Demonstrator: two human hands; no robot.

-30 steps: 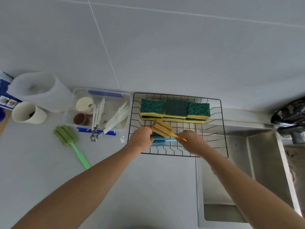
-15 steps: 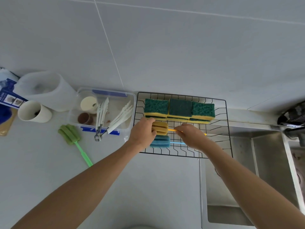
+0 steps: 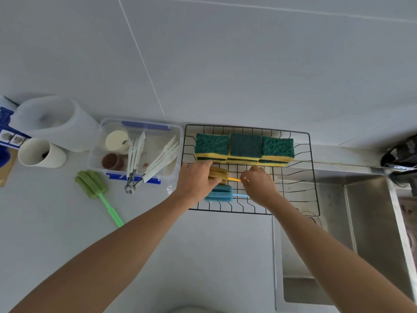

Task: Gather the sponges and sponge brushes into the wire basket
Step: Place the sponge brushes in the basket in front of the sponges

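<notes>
Both hands reach into the black wire basket [image 3: 313,168], which sits on the counter with its right part over the steel sink [image 3: 370,222]. The left hand [image 3: 195,180] lies over the head of the yellow sponge brush [image 3: 217,173], its fingers curled down onto the foam. The right hand [image 3: 259,187] pinches the brush's thin orange-yellow handle between thumb and fingertips [image 3: 244,177], just right of the foam head. So the yellow brush is gripped at both ends, low inside the basket; whether it rests on the wire floor cannot be told.

Directly below the left fingers, nearer the person, lies the blue sponge brush [image 3: 220,193] — its pale blue handle runs rightward under the right hand. Just beyond both sets of fingertips, along the basket's far side, 3 stacks of green-topped yellow sponges [image 3: 244,146] stand side by side, touching.

Well left of the left hand, outside the basket, the green sponge brush [image 3: 91,184] lies on the white counter [image 3: 56,222], handle pointing toward the person. Between it and the basket sits a clear plastic container [image 3: 135,150] holding white tongs, white utensils and 2 small cups. Farther left stand a white cup [image 3: 40,153] and a translucent white jug [image 3: 54,120].
</notes>
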